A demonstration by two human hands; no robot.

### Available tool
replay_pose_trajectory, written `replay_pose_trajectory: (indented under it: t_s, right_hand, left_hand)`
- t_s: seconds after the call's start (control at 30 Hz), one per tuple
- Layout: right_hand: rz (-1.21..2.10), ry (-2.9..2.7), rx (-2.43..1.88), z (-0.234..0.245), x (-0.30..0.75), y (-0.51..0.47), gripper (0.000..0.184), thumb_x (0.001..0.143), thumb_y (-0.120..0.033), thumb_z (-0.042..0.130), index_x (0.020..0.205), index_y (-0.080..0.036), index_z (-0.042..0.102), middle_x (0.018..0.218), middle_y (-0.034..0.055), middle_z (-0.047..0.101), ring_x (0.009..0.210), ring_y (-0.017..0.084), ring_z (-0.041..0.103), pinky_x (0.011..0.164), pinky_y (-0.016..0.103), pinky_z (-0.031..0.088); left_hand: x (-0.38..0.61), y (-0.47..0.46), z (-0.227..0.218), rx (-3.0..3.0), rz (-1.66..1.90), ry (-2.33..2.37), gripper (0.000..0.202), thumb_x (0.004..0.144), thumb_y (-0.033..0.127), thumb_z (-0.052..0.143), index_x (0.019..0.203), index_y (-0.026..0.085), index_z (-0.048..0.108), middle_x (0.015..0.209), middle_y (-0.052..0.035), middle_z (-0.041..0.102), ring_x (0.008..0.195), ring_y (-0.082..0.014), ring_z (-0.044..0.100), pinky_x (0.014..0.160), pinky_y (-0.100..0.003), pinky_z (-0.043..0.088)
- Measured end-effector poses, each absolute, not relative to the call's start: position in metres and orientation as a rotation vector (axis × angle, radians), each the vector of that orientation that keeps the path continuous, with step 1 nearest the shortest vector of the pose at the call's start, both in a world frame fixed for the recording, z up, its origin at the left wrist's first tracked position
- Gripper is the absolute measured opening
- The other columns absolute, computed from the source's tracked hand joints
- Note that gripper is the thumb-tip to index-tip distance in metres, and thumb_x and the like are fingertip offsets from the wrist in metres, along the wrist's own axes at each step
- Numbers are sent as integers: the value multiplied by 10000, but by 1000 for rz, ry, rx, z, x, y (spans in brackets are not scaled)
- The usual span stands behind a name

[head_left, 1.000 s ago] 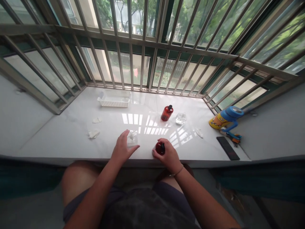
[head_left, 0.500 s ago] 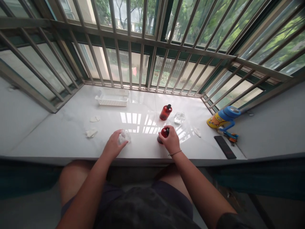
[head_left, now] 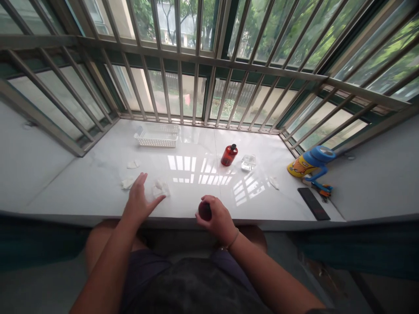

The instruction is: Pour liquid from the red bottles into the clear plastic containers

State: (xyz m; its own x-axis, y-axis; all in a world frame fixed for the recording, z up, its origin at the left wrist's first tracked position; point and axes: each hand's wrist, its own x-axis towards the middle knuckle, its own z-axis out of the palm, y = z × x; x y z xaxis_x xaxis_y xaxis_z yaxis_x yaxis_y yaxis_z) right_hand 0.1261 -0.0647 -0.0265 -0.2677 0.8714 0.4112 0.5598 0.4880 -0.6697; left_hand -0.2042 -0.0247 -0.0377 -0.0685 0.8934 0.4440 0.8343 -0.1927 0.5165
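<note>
My right hand (head_left: 216, 218) is wrapped round a dark red bottle (head_left: 205, 211) near the counter's front edge; the bottle is tilted and its cap cannot be made out. With fingers and thumb spread, my left hand (head_left: 139, 203) holds nothing. Just right of its thumb lies a clear glass dish (head_left: 161, 189) with something whitish in it, too blurred to name. A crumpled white tissue (head_left: 127, 182) is partly behind the left hand. Farther back, a second red bottle (head_left: 229, 155) with a black cap stands upright beside another clear glass dish (head_left: 248, 162).
A white perforated basket (head_left: 157, 137) sits by the barred window. Small white scraps (head_left: 133, 164) lie at left and right (head_left: 274, 182). On the right are a blue and yellow flask (head_left: 309, 162), a black phone-like slab (head_left: 313, 203) and an orange and blue item (head_left: 322, 190).
My left hand has let go of the glass dish, which now lies a little to the left, and has opened. My right hand has brought the bottle left and toward me.
</note>
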Motion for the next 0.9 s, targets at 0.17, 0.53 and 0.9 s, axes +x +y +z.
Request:
replay_pose_trajectory:
  t_s: [0.17, 0.53, 0.9]
  right_hand:
    - [500, -1867, -1333, -30, 157, -65, 508, 855, -333, 797, 1293, -311, 541, 1304, 90, 715, 1176, 310, 713, 1029, 526, 610]
    - [683, -1543, -1386, -48, 137, -27, 597, 807, -421, 819, 1308, -242, 549, 1217, 102, 758, 1046, 307, 761, 915, 485, 636]
    - [672, -1503, -1357, -58, 134, -20, 511, 854, -377, 749, 1307, -244, 553, 1275, 123, 752, 1112, 308, 760, 960, 481, 625]
  left_hand:
    - [-151, -54, -5, 2117, 1371, 1752, 644, 967, 534, 726, 1479, 224, 489, 1521, -168, 598, 1473, -353, 554, 1272, -565, 442]
    - [-26, -22, 18, 2044, 971, 986, 678, 1033, 395, 640, 1645, 204, 419, 1682, -198, 475, 1568, -359, 462, 1296, -598, 414]
    - [-1, -24, -11, 1857, 1119, 1142, 379, 1035, 210, 538, 1395, 234, 651, 1599, -110, 606, 1528, -275, 536, 1301, -499, 423]
